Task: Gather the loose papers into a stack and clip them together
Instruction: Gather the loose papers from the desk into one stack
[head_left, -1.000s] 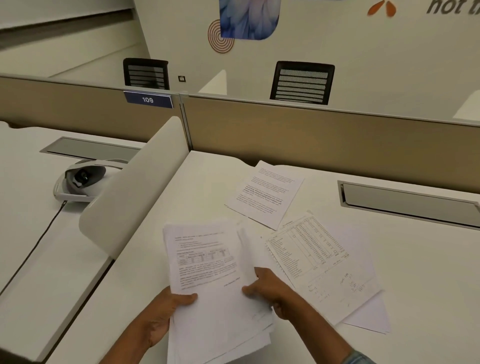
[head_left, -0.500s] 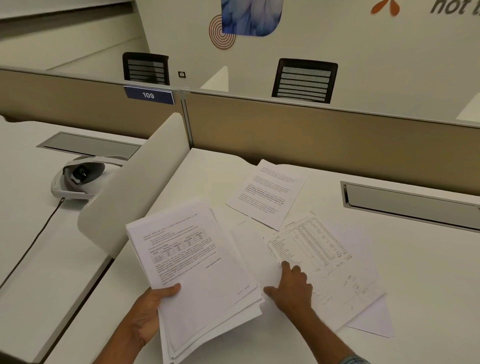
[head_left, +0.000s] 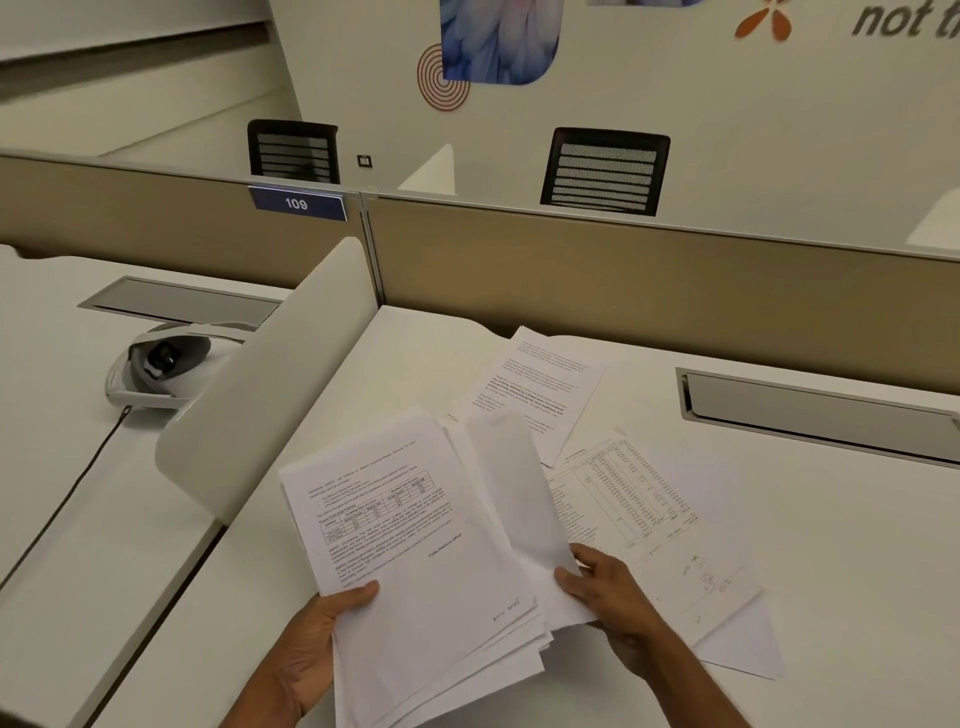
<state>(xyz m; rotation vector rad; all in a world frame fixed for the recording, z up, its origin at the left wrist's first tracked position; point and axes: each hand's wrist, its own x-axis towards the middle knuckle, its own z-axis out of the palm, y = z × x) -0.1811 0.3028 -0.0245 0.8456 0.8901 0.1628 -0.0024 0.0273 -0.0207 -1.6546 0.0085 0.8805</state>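
White sheet lifted off the tabletop to join the stack

White laminate covers the tabletop (head_left: 831, 519), the biggest thing in view, and every place below is given relative to the stack (head_left: 415, 545), which the person holds above its near edge. Beyond the stack runs the tan partition (head_left: 623, 280), and to its left stands a curved white divider (head_left: 270, 395), with a headset (head_left: 156, 364) and its cable past that.

Still loose on the tabletop are the text page (head_left: 535, 384), lying beyond and to the right of the stack, the table-printed page (head_left: 639, 509) just to its right, and a blank corner (head_left: 743, 649) poking out from under that page.

Half a second ago the right hand was pressed flat on a blank sheet lying beside the stack. Now that blank sheet (head_left: 519, 499) is off the surface and curling upward, its lower edge touching the stack's right side.

The left hand (head_left: 317, 649) is closed on the stack's lower left corner, thumb on top. The right hand (head_left: 608, 592) pinches the blank sheet's lower edge between thumb and fingers.

By my reading, one more page is about to be added; at least three remain to collect, and no clip is visible anywhere, so the clipping step looks some way off.
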